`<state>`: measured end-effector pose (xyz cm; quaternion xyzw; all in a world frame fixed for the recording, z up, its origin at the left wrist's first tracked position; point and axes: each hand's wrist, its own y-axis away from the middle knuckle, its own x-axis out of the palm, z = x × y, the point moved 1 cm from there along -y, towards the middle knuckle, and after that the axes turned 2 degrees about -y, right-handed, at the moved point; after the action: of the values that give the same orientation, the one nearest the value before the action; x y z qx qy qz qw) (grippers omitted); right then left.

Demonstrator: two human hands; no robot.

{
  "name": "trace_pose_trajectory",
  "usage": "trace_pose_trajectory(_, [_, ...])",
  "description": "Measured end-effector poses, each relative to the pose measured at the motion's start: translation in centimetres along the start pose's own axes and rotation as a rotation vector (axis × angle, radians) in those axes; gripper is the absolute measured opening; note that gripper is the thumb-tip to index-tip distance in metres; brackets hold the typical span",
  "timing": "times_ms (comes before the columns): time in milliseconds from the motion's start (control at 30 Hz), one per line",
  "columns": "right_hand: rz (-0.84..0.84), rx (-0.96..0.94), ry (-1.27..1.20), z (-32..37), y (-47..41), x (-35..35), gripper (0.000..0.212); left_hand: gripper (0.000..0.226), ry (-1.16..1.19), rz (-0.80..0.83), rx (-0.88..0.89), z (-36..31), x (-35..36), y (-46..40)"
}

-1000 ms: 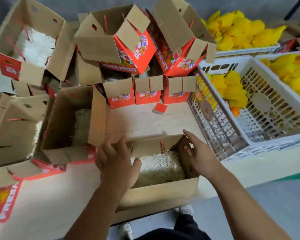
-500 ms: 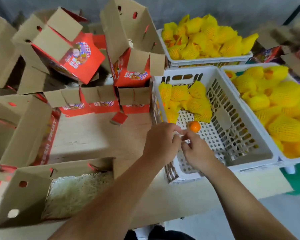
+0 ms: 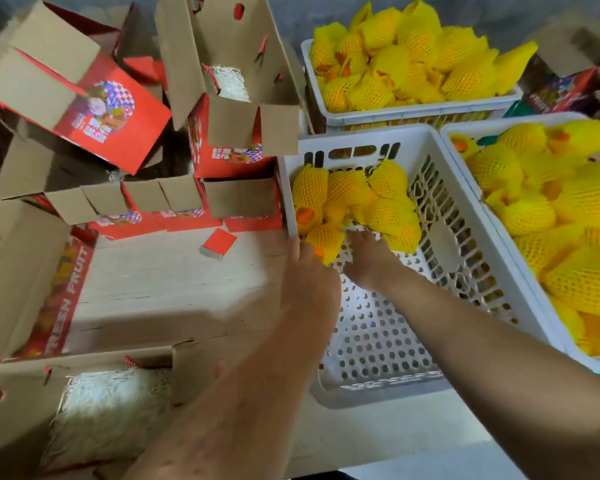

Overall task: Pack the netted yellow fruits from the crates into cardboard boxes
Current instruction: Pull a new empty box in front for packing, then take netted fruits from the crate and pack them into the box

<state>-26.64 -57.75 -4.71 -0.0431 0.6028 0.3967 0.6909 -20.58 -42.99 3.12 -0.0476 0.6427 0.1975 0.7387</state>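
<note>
Reached into the white crate [image 3: 465, 216] with both hands. Left hand [image 3: 309, 271] curled round a netted fruit [image 3: 326, 239]; right hand [image 3: 369, 261] among fruits at twelve o'clock, grip unclear. Open box [image 3: 94, 407] at seven o'clock on the desk [image 3: 174, 282].

- A pale wooden surface [image 3: 174, 289] carried everything.
- A small red-topped block [image 3: 218, 242] lay on it.
- A grey wall [image 3: 291, 15] stood behind.

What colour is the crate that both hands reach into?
White; the crate shows best in the head view.
</note>
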Motion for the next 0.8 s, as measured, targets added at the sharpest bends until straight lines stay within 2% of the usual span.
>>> trace_pose_trajectory(67, [-0.004,-0.199,-0.005,1.3,-1.6,1.3,0.086,0.025,0.017,-0.028,-0.022,0.0,0.0,-0.1])
trace_pose_trajectory(133, [0.015,-0.288,0.060,2.5,-3.1,2.5,0.095,0.026,0.032,-0.007,-0.051,-0.2,0.2,-0.2])
trace_pose_trajectory(300, [-0.066,-0.091,0.354,2.2,-4.8,4.5,0.088,0.024,0.005,0.072,-0.074,-0.3,0.4,-0.6])
trace_pose_trajectory(433, [-0.119,-0.153,0.335,-0.4,-4.1,4.2,0.082,0.026,-0.037,0.060,-0.062,-0.2,0.3,-0.7])
trace_pose_trajectory(467, [-0.104,-0.153,0.246,-0.8,-3.7,3.7,0.080,0.031,-0.019,0.035,-0.063,-0.1,0.4,-0.7])
trace_pose_trajectory(533, [0.016,-0.117,-0.169,-1.8,-2.7,2.1,0.078,0.064,0.019,-0.011,-0.070,-0.2,0.8,-0.8])
trace_pose_trajectory(600, [0.260,-0.092,-0.628,-3.3,-1.6,-0.1,0.097,0.102,0.043,-0.061,-0.070,-0.2,1.0,-0.9])
trace_pose_trajectory(633, [0.394,-0.126,-0.803,-3.9,-0.8,-1.3,0.108,0.113,0.054,-0.092,-0.076,-0.3,1.1,-0.8])
trace_pose_trajectory(667, [0.541,-0.186,-0.956,-4.4,0.2,-2.1,0.109,0.119,0.072,-0.123,-0.080,-0.2,1.3,-0.8])
trace_pose_trajectory(700, [0.684,-0.271,-1.078,-4.7,1.1,-2.6,0.098,0.121,0.092,-0.152,-0.078,-0.2,1.3,-0.7])
trace_pose_trajectory(733, [0.787,-0.329,-1.169,-4.8,1.8,-2.8,0.078,0.119,0.107,-0.180,-0.070,-0.2,1.3,-0.7])
trace_pose_trajectory(800, [0.839,-0.309,-1.289,-4.4,2.9,-2.8,0.046,0.106,0.147,-0.232,-0.054,0.1,1.2,-0.6])
